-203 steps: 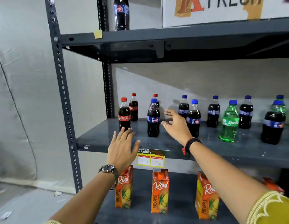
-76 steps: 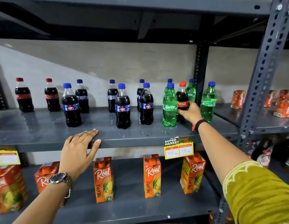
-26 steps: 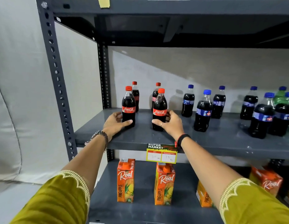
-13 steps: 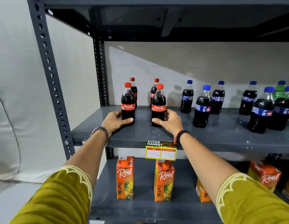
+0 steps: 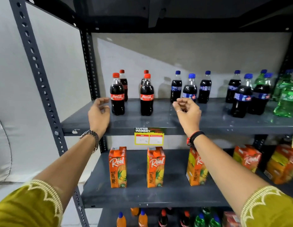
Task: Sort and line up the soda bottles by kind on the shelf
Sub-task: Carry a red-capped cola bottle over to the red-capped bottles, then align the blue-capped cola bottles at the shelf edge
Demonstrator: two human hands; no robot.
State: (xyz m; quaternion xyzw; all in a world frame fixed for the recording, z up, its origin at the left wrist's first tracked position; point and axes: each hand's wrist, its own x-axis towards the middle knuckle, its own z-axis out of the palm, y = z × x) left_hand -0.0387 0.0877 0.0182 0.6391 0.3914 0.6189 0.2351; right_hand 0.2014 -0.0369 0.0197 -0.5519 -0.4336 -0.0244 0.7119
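On the shelf (image 5: 159,123), dark-cola bottles (image 5: 117,95) stand upright; both hands' fingers (image 5: 181,102) curl loosely, empty.

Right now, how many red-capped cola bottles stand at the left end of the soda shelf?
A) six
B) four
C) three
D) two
B: two red-capped cola bottles stand in front with two more directly behind them, four in all, ahead of the blue-capped bottles further right on the shelf. Neither the left hand nor the right hand holds one.
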